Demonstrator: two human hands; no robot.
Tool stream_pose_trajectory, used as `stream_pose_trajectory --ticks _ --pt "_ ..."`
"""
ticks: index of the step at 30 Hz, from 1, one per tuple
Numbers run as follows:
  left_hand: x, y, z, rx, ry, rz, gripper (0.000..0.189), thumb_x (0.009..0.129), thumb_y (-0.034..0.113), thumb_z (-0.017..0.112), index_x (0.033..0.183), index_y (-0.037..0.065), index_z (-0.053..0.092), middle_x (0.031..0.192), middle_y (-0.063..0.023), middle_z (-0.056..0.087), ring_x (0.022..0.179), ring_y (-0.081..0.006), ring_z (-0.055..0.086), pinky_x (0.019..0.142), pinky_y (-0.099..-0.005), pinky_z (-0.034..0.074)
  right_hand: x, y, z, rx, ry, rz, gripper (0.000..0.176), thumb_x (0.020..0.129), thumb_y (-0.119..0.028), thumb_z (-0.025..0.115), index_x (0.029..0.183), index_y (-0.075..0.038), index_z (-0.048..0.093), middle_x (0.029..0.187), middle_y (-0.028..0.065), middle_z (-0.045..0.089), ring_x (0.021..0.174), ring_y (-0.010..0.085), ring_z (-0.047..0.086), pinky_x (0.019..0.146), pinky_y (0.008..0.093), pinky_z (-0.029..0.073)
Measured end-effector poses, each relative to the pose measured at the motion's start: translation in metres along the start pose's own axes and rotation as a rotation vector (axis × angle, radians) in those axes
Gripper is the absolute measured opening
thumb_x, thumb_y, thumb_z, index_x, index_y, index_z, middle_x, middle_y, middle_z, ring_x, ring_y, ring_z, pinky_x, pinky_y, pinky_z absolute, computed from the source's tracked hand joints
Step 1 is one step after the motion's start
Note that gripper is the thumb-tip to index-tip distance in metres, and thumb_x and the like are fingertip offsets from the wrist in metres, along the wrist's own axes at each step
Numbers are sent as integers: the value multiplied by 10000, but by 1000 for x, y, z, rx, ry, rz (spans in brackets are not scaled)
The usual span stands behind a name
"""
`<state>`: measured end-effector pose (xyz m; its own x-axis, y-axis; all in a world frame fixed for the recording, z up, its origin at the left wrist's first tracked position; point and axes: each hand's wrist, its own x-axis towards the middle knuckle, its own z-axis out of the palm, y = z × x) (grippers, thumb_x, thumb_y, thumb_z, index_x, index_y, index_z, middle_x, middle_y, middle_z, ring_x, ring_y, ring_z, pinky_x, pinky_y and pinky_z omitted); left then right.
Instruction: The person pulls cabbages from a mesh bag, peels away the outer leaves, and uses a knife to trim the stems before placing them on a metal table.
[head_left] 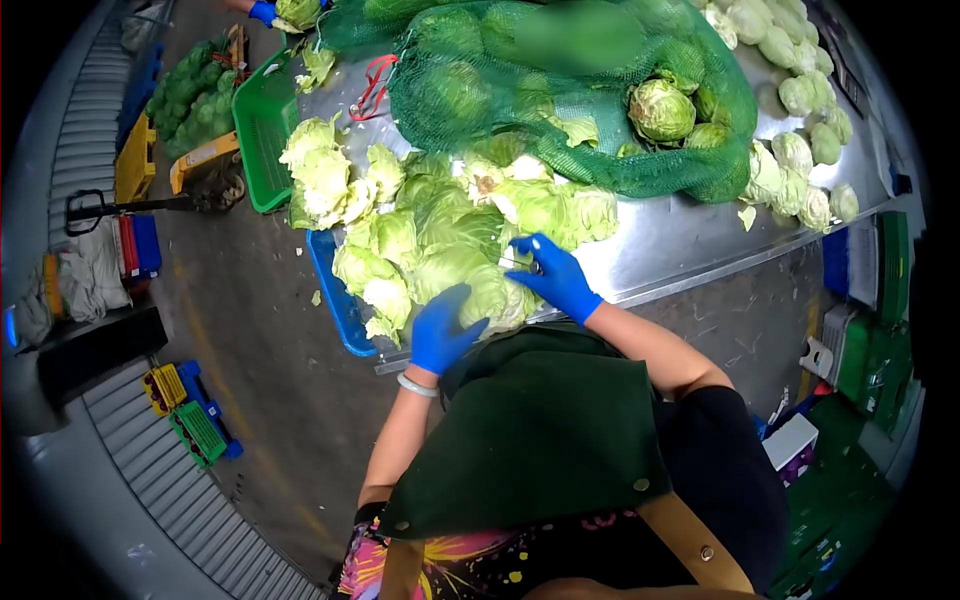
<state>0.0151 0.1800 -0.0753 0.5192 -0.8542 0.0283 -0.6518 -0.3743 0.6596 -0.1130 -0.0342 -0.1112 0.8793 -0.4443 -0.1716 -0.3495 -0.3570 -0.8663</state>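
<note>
A pale green cabbage (462,283) lies at the table's near edge, in front of my body. My left hand (440,332), in a blue glove, is at the cabbage's lower left with its thumb and fingers apart. On the other side, my gloved right hand (556,280) is closed around what looks like a small knife (520,264), its thin tip pointing at the cabbage. Fingers hide most of that tool. Loose cabbage leaves (385,235) are heaped to the left and behind.
A green mesh sack (600,170) of cabbages lies open across the metal table (650,245). Trimmed cabbages (790,180) line the right side. A green crate (262,140) and a blue crate (335,300) stand at the left. Another person's gloved hand (262,13) shows at top left.
</note>
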Motion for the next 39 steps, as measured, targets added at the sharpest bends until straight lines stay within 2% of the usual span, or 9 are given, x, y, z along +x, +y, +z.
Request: stream_pose_trajectory --ticks 4,9,12,15,22,28,30,36,39 --pt "5 -31 1 215 -75 128 288 864 252 701 1083 69 663 954 -127 698 782 -315 666 705 -413 539 -16 30 12 234 -134 132 737 733 -379 840 1356 -135 533 1170 100 590 1063 233 587 859 341 501" --pt "12 -118 21 -779 495 -816 244 993 205 493 787 75 519 600 -28 550 498 -152 571 473 -288 459 -24 55 25 319 -354 239 855 702 -356 857 1431 -113 483 1090 116 621 964 197 589 847 336 489" --pt "10 -56 15 -833 479 -901 522 981 299 550 1426 76 393 1050 -130 644 758 -162 634 618 -294 503 -24 63 22 311 -385 234 732 721 -307 835 1363 -93 555 967 96 641 849 187 583 817 322 484" --pt "-38 -36 70 -180 75 -730 905 874 250 730 1549 44 163 1433 -228 409 1300 -287 442 1088 -369 374 -24 61 28 438 -412 236 532 767 -215 781 1259 -76 637 860 72 641 764 167 570 771 304 485" --pt "-20 -25 15 -908 82 -811 907 743 193 840 1445 -59 324 1375 -191 473 1242 -257 492 1018 -371 445 40 89 -15 528 268 426 333 803 -80 699 1136 -77 689 927 103 707 807 160 651 722 283 522" --pt "15 10 -25 -547 25 -300 946 613 219 921 1371 -54 424 1329 -192 531 1177 -252 561 1002 -378 470 14 -61 -47 53 -85 -123 644 799 -347 792 1368 -183 540 1374 62 554 1106 233 626 870 332 527" --pt "23 14 -29 -597 -34 -300 1064 594 259 937 1437 -29 355 1345 -199 526 1197 -256 559 1020 -387 462 9 -68 -28 -57 8 -414 527 814 -353 769 1278 -166 601 1234 70 628 817 251 688 736 333 550" --pt "32 31 -44 -881 -12 -175 1326 567 203 922 1567 67 62 1488 -209 399 1327 -307 450 1097 -414 397 39 9 -40 -85 378 -111 253 854 -193 683 1089 -99 681 795 76 685 628 187 646 604 312 513" --pt "19 18 -31 -1363 52 -478 893 868 458 651 1556 121 194 1502 -178 393 1360 -328 418 1126 -460 360 24 -27 -70 456 -59 188 469 819 -245 761 1264 -164 639 759 -8 625 544 108 531 564 271 476"
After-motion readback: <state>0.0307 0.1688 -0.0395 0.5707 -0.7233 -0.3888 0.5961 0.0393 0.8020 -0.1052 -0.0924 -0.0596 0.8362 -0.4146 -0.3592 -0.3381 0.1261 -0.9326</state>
